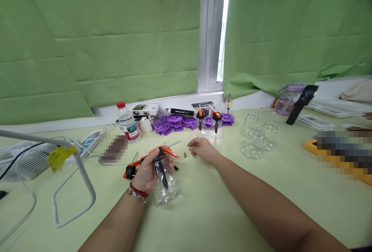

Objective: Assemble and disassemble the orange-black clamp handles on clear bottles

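My left hand (149, 172) is wrapped round the neck of a clear bottle (167, 195), which tilts just above the table. A black cap and a black tube (162, 176) sit at its mouth, the tube reaching down inside. Behind that hand lie orange pieces with black fittings (130, 172) and thin metal rods (147, 145). My right hand (201, 150) is closed, fingertips pressed together; whatever they pinch, if anything, is too small to make out. Just left of its fingertips lie tiny brass-coloured parts (185, 155) on the table.
Two bottles with orange-and-black tops (216, 124) stand at the back near purple plastic pieces (174, 122). Several clear bottles (257, 137) are at right. A water bottle (128, 124), a power strip (90, 143) and a white metal frame (87, 182) stand left.
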A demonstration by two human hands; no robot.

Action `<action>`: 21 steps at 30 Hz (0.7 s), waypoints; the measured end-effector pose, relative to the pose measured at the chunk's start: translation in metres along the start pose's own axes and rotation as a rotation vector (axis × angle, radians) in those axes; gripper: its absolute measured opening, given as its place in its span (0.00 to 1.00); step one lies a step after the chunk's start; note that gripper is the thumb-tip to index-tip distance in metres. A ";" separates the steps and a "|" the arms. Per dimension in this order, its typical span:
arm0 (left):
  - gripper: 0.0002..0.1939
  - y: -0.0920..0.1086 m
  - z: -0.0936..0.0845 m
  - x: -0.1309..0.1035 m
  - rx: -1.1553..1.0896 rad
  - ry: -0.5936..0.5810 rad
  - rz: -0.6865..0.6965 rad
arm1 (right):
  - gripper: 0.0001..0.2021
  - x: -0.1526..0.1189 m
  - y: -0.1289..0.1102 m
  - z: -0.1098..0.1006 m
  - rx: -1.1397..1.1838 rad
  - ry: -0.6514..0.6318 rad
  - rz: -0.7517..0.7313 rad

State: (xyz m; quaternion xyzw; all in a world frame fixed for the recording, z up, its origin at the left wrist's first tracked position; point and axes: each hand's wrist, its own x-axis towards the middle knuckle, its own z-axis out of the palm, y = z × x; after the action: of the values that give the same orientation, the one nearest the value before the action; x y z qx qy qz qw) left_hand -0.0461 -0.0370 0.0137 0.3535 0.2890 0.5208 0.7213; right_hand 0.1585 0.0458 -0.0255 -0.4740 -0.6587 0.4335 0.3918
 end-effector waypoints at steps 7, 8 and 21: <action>0.15 0.005 0.005 0.001 -0.028 0.172 0.130 | 0.07 0.005 0.012 0.015 -0.319 -0.033 -0.092; 0.15 0.005 0.005 0.002 -0.039 0.187 0.144 | 0.07 0.006 0.012 0.017 -0.340 -0.040 -0.098; 0.13 0.004 0.005 0.007 -0.098 0.325 0.189 | 0.18 0.004 0.019 0.015 -0.352 -0.045 -0.047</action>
State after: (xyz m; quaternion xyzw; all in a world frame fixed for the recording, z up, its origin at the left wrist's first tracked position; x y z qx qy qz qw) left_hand -0.0430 -0.0307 0.0195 0.2549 0.3413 0.6499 0.6294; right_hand 0.1489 0.0503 -0.0480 -0.5099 -0.7441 0.3126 0.2977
